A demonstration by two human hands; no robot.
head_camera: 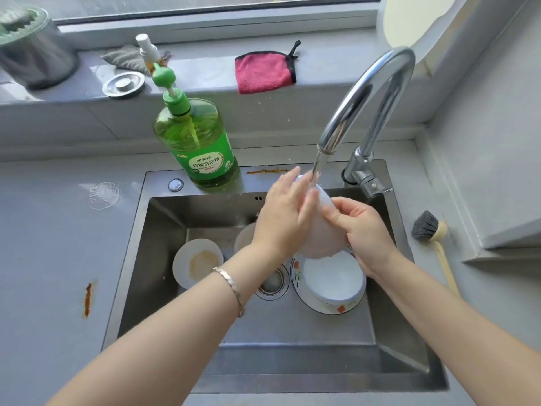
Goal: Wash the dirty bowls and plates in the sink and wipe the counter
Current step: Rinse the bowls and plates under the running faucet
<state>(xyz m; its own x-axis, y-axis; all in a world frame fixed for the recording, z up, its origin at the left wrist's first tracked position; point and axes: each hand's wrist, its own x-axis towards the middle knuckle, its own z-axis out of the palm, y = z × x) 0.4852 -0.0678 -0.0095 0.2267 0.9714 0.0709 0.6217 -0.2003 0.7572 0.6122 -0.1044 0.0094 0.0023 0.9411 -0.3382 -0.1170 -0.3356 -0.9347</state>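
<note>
Over the steel sink (pixel 292 353), in the head view, both hands hold a white dish (pixel 322 235) tipped on edge under the water stream (pixel 317 165) running from the curved faucet (pixel 371 92). The left hand (pixel 284 212), with a bracelet (pixel 231 285) on its wrist, lies flat against one face of the dish, fingers straight and together. The right hand (pixel 366 230) grasps the opposite side, fingers curled round the rim. The dish is blurred, so whether it is a bowl or a plate is unclear.

On the sink floor below, a white bowl (pixel 333 282) sits on a flowered plate (pixel 336 309), just right of the drain (pixel 272 284). At the left stands a dirty bowl (pixel 199 263) with brownish residue, and beside it another dish (pixel 244 238) is half hidden behind the left wrist.

A green detergent bottle (pixel 196 142) stands on the sink's back rim. A pink cloth (pixel 263 71) lies on the window ledge, a brush (pixel 430 232) on the grey counter (pixel 52 230) at right, and a rust-coloured stain (pixel 87 300) marks the counter at left.
</note>
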